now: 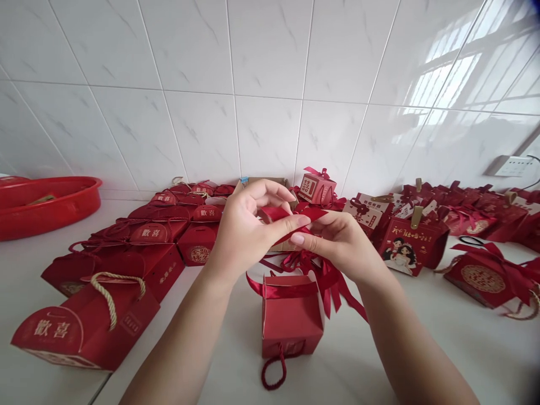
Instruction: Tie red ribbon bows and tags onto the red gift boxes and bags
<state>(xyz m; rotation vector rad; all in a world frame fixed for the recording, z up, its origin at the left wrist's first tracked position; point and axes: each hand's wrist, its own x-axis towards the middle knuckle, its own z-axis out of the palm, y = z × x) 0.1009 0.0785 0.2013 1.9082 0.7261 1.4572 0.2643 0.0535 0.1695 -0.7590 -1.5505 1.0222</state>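
Observation:
A red ribbon (316,214) is pinched between my two hands above the white table. My left hand (257,225) has its thumb pressed on the ribbon, with the other fingers curled behind it. Thumb and fingers of my right hand (337,239) close on the ribbon from the other side, close to my left thumb. Below them stands a small red box (292,315) with a dark red cord loop (274,374) at its front and a ribbon strip lying across its top. More loose red ribbons (333,281) lie behind and to the right of that box.
Red gift boxes (156,270) crowd the left side of the white table (350,360). At the far left is a red plastic basin (50,208). Many red bags and boxes, one with a cartoon couple (407,247), fill the right. A tiled wall (270,67) rises behind.

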